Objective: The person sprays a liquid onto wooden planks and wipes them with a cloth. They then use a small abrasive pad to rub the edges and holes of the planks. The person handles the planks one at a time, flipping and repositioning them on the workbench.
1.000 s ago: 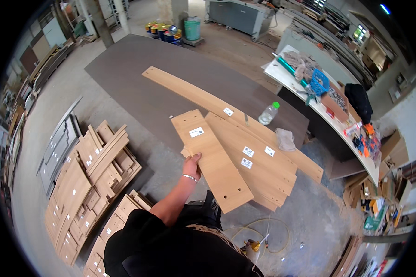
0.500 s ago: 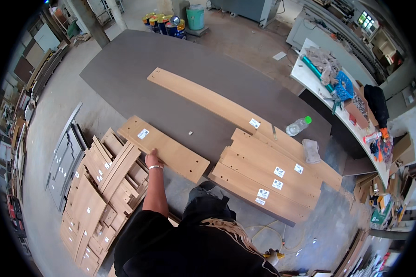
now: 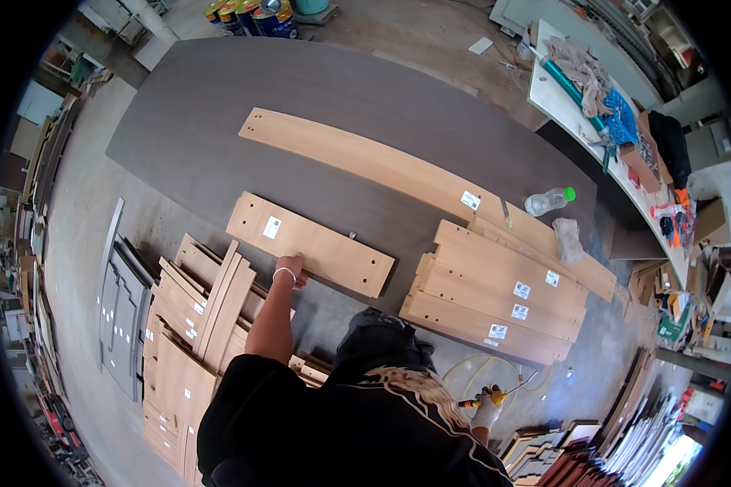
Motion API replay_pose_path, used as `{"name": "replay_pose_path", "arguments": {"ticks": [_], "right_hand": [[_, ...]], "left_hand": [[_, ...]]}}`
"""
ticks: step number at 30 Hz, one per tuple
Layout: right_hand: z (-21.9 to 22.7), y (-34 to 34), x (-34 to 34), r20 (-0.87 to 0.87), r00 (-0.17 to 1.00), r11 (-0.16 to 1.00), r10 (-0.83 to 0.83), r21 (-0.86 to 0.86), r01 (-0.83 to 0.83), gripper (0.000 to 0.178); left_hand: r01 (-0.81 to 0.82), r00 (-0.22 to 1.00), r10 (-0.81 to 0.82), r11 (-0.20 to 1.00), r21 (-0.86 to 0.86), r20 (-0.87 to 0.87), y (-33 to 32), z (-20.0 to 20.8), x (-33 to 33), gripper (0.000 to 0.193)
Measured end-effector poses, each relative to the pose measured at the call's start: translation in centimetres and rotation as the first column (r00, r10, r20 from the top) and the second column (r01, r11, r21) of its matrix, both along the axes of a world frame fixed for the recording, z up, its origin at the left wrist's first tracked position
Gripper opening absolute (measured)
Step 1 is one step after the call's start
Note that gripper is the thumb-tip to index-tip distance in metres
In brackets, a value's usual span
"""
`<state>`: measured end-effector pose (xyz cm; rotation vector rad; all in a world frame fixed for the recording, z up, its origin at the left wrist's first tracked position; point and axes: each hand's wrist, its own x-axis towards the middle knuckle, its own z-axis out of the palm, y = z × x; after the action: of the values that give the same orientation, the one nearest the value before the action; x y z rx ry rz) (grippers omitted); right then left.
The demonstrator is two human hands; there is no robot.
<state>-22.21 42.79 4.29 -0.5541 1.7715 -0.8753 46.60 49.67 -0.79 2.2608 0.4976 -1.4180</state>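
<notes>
Plywood panel (image 3: 309, 253): pale, smooth, rectangular, white label near one end, small holes near the other; lies flat left of centre, half on bare concrete, half on dark grey sheet (image 3: 219, 105). Left hand (image 3: 289, 269) on its near long edge, fingers curled over it, arm stretched straight forward. Right hand (image 3: 487, 408), gloved, low at lower right, closed round yellow-handled screwdriver (image 3: 495, 394). Right of centre, stack of matching boards (image 3: 495, 292). Farther up, long curved plank (image 3: 365, 158); beside it, clear bottle (image 3: 548, 200) with green cap.
</notes>
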Motion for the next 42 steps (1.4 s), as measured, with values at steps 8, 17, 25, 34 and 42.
{"name": "replay_pose_path", "arguments": {"ticks": [8, 17, 25, 34, 42], "right_hand": [[-2.4, 5.0, -2.4, -0.095, 0.994, 0.993, -0.062, 0.09, 0.071, 0.05], [-3.1, 8.9, 1.2, -0.063, 0.987, 0.989, -0.147, 0.026, 0.149, 0.049], [-3.4, 13.0, 3.0, -0.034, 0.96, 0.96, -0.278, 0.002, 0.278, 0.05], [-3.0, 15.2, 2.9, -0.079, 0.963, 0.964, -0.258, 0.053, 0.262, 0.049], [-2.2, 10.9, 3.6, -0.096, 0.988, 0.987, -0.117, 0.095, 0.126, 0.05]], "left_hand": [[0.817, 0.201, -0.784, 0.465, 0.341, 0.587, -13.1, 4.6, -3.5, 0.039], [0.902, 0.169, -0.968, 0.227, 0.368, 0.183, -21.4, -1.8, -5.2, 0.038], [0.935, 0.35, -0.78, 0.326, -0.14, 0.519, -22.8, -0.7, -3.2, 0.059], [0.782, -0.611, -0.734, -0.503, 0.367, 0.296, -6.4, 4.9, -3.0, 0.142], [0.721, -0.685, -0.666, -0.566, 0.4, 0.293, -7.5, 3.8, -1.7, 0.124]]}}
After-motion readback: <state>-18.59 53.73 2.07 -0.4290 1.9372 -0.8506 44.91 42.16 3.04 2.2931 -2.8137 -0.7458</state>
